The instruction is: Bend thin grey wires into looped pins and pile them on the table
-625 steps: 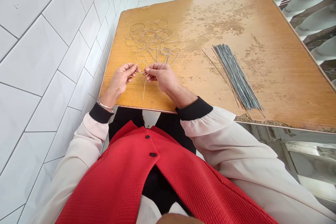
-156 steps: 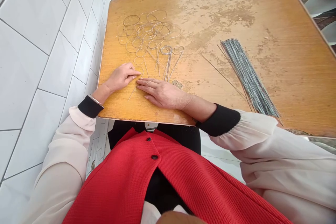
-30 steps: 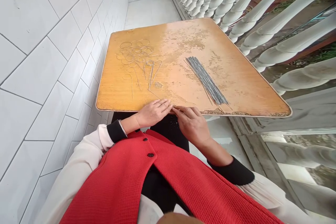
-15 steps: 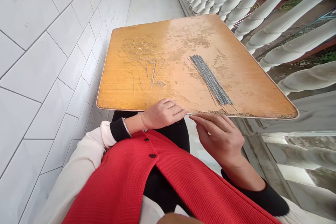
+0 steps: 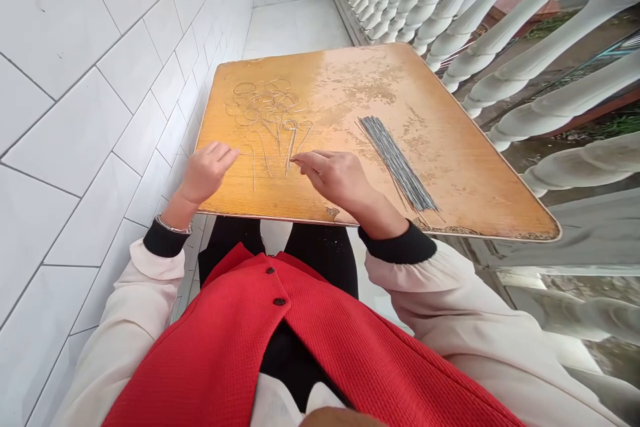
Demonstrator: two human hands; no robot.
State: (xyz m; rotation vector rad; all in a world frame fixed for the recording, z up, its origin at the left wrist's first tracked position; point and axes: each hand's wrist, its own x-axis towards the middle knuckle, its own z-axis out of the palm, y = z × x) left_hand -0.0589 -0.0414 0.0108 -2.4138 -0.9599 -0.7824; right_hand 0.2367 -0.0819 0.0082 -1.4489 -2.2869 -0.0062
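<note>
My left hand (image 5: 207, 170) is closed in a pinch above the table's left edge; whatever its fingertips hold is too fine to make out. Just right of it lies a single hooked wire (image 5: 254, 173). My right hand (image 5: 337, 177) reaches over the middle of the table, thumb and fingers pinched beside several loop-ended wires (image 5: 291, 140). I cannot make out what is between those fingertips. Farther back sits a loose tangle of thin wire rings (image 5: 267, 99). A bundle of straight grey wires (image 5: 400, 163) rests to the right of my right hand.
The worn wooden table (image 5: 450, 147) has peeling patches and a chipped front edge. A white tiled wall (image 5: 95, 113) runs along the left. White balusters (image 5: 540, 87) line the right side. My legs (image 5: 320, 253) are under the table's front edge.
My hands have moved apart from the front edge. The left went left and up over the table; the right swung left onto the small heap seen earlier, which is now hidden.
</note>
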